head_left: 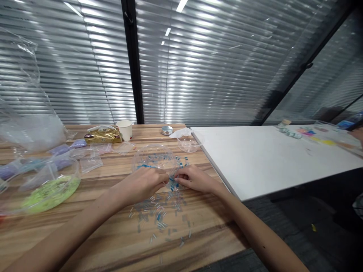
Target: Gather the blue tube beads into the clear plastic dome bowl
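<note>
Small blue and clear capsules [159, 217] lie scattered over the wooden table in front of me. My left hand [150, 180] is closed, fingertips together beside the capsules; anything between them is too small to make out. Close to its right, my right hand [193, 178] has thumb and fingers pinched near a few blue capsules, and what it holds is also too small to name. Just behind both hands stands a clear round bowl [154, 156] with blue capsules in and around it.
At left sit a clear tray of green pieces [51, 192], small plastic bags [90, 163] and a large clear bag [31, 132]. Farther back are a gold packet [103, 135], paper cup [124, 130], tin [167, 130] and clear bowl [189, 142]. A white table [269, 158] adjoins at right.
</note>
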Demonstrator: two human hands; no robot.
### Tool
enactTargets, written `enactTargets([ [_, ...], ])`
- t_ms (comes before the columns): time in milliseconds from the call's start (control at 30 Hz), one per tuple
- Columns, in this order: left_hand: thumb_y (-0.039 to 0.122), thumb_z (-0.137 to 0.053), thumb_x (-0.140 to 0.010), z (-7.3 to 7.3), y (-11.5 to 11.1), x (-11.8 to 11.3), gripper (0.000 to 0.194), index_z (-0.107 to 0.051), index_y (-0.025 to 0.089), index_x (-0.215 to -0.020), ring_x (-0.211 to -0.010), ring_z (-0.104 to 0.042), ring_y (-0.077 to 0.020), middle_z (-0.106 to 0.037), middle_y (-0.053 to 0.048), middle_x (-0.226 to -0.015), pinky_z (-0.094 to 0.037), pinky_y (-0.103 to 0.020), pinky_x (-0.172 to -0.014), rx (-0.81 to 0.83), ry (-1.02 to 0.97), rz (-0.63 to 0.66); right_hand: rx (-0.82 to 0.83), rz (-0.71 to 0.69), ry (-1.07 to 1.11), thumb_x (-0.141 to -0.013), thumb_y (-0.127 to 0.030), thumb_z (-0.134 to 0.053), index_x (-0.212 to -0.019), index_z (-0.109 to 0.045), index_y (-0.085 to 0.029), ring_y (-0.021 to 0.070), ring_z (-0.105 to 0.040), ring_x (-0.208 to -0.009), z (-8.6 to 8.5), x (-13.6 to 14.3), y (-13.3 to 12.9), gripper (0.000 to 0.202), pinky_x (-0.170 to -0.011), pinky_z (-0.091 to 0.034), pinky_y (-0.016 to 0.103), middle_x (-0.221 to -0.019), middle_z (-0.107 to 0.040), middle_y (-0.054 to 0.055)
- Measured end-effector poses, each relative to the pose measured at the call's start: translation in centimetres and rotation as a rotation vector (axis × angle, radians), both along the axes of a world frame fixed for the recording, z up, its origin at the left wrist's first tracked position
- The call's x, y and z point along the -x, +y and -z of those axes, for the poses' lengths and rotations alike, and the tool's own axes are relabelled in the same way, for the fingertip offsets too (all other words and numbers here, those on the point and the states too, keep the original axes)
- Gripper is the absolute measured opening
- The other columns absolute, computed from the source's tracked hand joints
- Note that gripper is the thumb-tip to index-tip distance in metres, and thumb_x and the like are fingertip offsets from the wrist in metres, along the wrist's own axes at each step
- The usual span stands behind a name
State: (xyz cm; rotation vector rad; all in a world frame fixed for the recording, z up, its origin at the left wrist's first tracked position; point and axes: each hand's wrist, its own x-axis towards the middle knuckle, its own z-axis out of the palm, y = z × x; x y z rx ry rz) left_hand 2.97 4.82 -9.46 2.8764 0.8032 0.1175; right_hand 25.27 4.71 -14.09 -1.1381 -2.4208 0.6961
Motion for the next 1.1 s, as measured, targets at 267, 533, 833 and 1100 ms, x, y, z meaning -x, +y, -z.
enactTargets([
  [267, 0.017, -0.041, -0.094, -0.16, 0.02, 0.05, 0.019, -0.057, 0.015, -0.083, -0.068, -0.058, -0.0158, -0.063, -0.004, -0.081, -0.035, -0.025, -0.057, 0.027, 0.007, -0.010, 0.007, 0.007, -0.005, -0.088, -0.019, -0.051, -0.085, -0.066, -0.016, 0.0087, -0.047, -0.054, -0.07, -0.03, -0.09, 0.016, -0.054, -0.032, 0.019, -0.063, -0.058, -0.002],
  [533, 0.015, -0.043, -0.094, -0.58, -0.40, -0.18, 0.020, -0.055, 0.015, -0.078, -0.065, -0.056, -0.0141, -0.062, -0.002, -0.080, -0.033, -0.024, -0.056, 0.019, 0.031, -0.001, 0.021, 0.007, -0.013, -0.088, -0.020, -0.051, -0.086, -0.067, -0.015, 0.0088, -0.046, -0.054, -0.15, -0.01, -0.07, 0.017, -0.054, -0.031, 0.020, -0.063, -0.058, -0.002],
  [833, 0.016, -0.041, -0.094, -0.44, -0.33, -0.11, 0.022, -0.055, 0.015, -0.077, -0.064, -0.056, -0.0138, -0.061, -0.003, -0.078, -0.033, -0.024, -0.055, 0.012, 0.004, 0.012, 0.023, 0.000, -0.005, -0.089, -0.021, -0.051, -0.092, -0.067, -0.017, 0.0094, -0.048, -0.055, -0.09, -0.01, -0.03, 0.017, -0.055, -0.032, 0.020, -0.063, -0.058, -0.002],
  [1100, 0.019, -0.038, -0.095, -0.06, -0.19, -0.03, 0.026, -0.054, 0.015, -0.076, -0.063, -0.057, -0.0140, -0.061, -0.003, -0.076, -0.035, -0.024, -0.055, 0.010, -0.041, 0.021, 0.012, -0.006, -0.008, -0.089, -0.021, -0.051, -0.102, -0.067, -0.018, 0.0104, -0.049, -0.057, -0.06, 0.03, -0.03, 0.021, -0.056, -0.032, 0.020, -0.065, -0.060, -0.001],
])
